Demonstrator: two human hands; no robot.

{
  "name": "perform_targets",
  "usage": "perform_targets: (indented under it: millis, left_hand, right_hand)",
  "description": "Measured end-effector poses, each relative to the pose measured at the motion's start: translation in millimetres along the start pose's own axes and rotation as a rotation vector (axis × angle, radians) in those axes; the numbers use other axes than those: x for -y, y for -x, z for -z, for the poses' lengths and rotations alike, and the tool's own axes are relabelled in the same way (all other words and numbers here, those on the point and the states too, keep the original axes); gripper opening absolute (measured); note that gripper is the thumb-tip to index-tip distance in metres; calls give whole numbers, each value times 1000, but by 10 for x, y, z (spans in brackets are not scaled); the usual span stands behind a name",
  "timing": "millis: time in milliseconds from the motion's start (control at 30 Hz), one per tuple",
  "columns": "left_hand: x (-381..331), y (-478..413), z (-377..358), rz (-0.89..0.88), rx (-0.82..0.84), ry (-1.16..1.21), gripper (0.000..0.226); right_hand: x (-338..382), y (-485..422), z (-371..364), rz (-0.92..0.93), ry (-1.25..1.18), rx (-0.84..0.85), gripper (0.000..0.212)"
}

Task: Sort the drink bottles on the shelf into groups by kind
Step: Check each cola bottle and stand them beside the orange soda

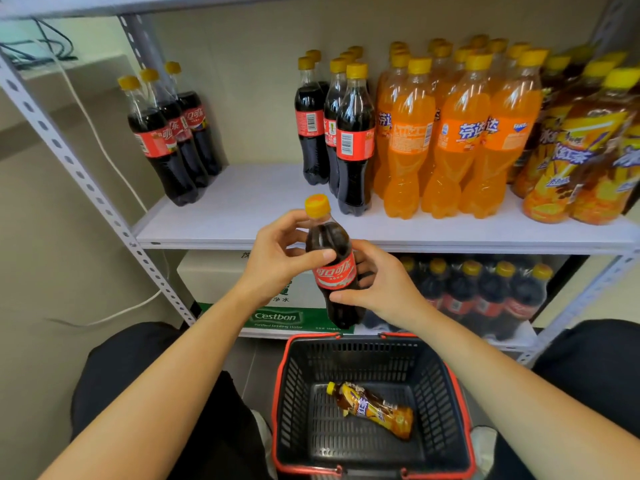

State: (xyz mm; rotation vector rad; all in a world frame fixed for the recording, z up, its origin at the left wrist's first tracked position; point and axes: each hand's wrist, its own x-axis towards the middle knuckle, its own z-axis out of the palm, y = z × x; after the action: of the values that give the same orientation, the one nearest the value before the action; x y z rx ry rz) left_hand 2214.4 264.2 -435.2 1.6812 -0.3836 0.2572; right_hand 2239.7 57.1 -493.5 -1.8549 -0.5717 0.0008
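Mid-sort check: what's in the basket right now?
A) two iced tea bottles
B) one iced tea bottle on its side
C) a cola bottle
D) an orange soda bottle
B: a single iced tea bottle lies on its side in the basket; the cola bottle is held outside it.

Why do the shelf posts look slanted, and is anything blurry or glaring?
Head view: the wide-angle lens slants the shelf post and smears the tea bottles at the right edge; highlights glint on the orange soda bottles; the cola bottle in the left hand and right hand looks sharp.
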Motion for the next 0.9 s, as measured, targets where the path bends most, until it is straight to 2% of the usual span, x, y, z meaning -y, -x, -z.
perform_targets:
  millis: [167, 333, 533, 600, 700, 800, 900]
  left_hand:
    - [-143, -13, 73, -65, 9, 43, 39]
    - [-140, 31, 78, -113, 10, -131, 28]
    - [-99, 38, 82, -81, -98, -245, 13]
    - [-107, 21, 96, 9, -98, -122, 7]
    - [-106, 0, 149, 132, -26, 46, 11]
    - [-99, 15, 193, 139, 34, 138, 12]
    - [-114, 31, 194, 105, 19, 231, 23]
  right_hand:
    - [-89, 29, -24, 3, 48, 28, 76]
    - [-163, 52, -50, 23, 166, 30, 76]
    - [-192, 63, -84, 50, 316, 1, 81]
    - [-192, 67, -95, 59, 331, -2, 80]
    - [-197, 60, -96, 52, 303, 17, 82]
    - [-183, 49, -109, 28, 208, 37, 78]
    - [-128, 45, -113, -9, 121, 36, 74]
